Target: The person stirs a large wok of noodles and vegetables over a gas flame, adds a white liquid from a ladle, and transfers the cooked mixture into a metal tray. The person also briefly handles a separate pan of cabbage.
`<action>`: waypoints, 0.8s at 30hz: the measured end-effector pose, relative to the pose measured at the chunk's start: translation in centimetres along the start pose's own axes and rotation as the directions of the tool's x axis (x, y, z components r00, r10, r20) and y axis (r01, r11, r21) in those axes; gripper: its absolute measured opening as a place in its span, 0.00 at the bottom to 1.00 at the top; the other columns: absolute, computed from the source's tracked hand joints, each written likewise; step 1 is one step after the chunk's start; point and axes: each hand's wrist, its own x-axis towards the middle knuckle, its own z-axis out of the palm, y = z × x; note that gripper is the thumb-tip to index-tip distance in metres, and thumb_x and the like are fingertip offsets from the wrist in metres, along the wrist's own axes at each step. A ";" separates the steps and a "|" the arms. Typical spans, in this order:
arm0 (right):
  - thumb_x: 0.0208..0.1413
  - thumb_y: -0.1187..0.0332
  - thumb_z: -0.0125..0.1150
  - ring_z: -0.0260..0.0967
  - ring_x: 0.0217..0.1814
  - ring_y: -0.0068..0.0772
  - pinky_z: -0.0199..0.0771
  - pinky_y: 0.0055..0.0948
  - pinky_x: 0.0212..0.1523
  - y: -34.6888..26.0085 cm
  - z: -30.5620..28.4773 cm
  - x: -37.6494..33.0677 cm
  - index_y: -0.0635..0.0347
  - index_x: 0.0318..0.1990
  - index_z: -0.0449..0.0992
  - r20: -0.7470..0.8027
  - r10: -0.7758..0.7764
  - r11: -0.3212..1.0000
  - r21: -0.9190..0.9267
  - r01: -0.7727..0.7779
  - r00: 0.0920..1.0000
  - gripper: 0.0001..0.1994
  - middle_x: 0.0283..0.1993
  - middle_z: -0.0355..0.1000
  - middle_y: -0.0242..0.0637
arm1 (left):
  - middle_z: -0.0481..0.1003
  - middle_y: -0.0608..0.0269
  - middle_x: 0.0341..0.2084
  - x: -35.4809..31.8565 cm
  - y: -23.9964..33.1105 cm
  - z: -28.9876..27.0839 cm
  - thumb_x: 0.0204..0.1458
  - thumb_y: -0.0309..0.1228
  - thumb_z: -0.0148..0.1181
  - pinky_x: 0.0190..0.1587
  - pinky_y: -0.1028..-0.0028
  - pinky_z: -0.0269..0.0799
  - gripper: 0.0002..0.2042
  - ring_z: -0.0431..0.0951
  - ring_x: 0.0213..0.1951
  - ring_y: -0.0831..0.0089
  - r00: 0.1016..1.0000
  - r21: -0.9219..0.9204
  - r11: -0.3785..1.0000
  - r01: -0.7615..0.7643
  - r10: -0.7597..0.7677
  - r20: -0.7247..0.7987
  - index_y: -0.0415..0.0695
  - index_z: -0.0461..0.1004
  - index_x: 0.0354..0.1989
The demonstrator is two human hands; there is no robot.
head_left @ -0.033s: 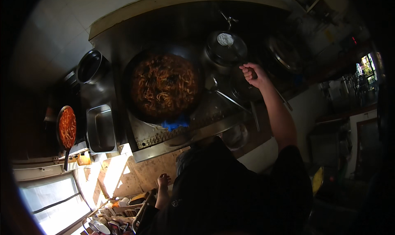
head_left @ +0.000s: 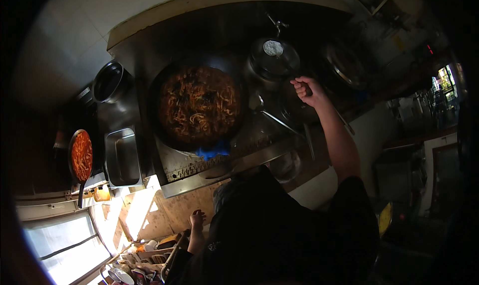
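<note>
Nothing much has shifted since the earlier frame: the right hand (head_left: 305,90) stays raised at the far right of the stove, fingers closed around the dark handle of a ladle (head_left: 279,56), and the left hand (head_left: 197,218) still hangs low at the person's side, near the wooden counter (head_left: 172,212); whether that hand is open or closed cannot be told. The ladle's long axis runs from the fist up and to the left, its bowl pointing away from the person and carrying a pale white heap over a round steel pot (head_left: 269,65). Left of that pot sits a wide dark wok (head_left: 199,105) full of brown noodles, with a blue flame (head_left: 212,150) showing under its near edge. Farther left stand a round black pot (head_left: 109,81), a rectangular steel tray (head_left: 121,157) and a small pan of red sauce (head_left: 81,156). At the far right a small red light (head_left: 429,49) glows on a dim wall. The steel stove top (head_left: 189,173) is dark and greasy, pale wall tiles (head_left: 70,35) curve behind it, and a bright window (head_left: 65,247) lies at the near left.
</note>
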 end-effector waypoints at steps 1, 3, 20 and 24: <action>0.56 0.70 0.57 0.57 0.17 0.13 0.57 0.14 0.16 -0.4 0.2 0.3 0.65 0.39 0.70 -0.002 0.006 1.000 0.001 -0.006 1.000 0.08 0.22 0.65 0.25 | 0.76 0.57 0.26 0.0 0.8 0.3 0.55 0.29 0.51 0.22 0.69 0.68 0.11 0.75 0.22 0.67 0.999 0.030 1.000 -0.005 0.006 -0.036 0.42 0.75 0.44; 0.56 0.70 0.57 0.56 0.16 0.13 0.57 0.14 0.16 -1.1 0.0 0.9 0.65 0.39 0.69 0.019 0.015 1.000 -0.007 -0.014 1.000 0.08 0.22 0.65 0.25 | 0.75 0.59 0.25 -0.5 2.4 1.1 0.55 0.29 0.50 0.22 0.69 0.68 0.11 0.75 0.22 0.67 0.995 0.092 0.996 -0.009 0.018 -0.102 0.40 0.75 0.43; 0.55 0.70 0.57 0.56 0.16 0.13 0.56 0.14 0.15 -4.7 -2.1 2.2 0.67 0.41 0.67 0.028 0.091 0.996 0.006 -0.091 0.995 0.10 0.22 0.63 0.25 | 0.73 0.62 0.22 -1.0 -2.3 7.8 0.54 0.29 0.52 0.16 0.73 0.62 0.09 0.71 0.18 0.71 0.992 0.189 0.981 -0.054 0.074 -0.100 0.41 0.76 0.40; 0.55 0.70 0.57 0.56 0.16 0.13 0.56 0.14 0.15 -5.0 -2.0 1.8 0.67 0.41 0.67 0.015 0.102 0.995 -0.007 -0.102 0.995 0.10 0.22 0.63 0.25 | 0.73 0.62 0.24 -2.5 -1.5 8.5 0.55 0.30 0.52 0.16 0.72 0.63 0.10 0.71 0.19 0.71 0.993 0.188 0.982 -0.023 0.044 -0.111 0.41 0.75 0.41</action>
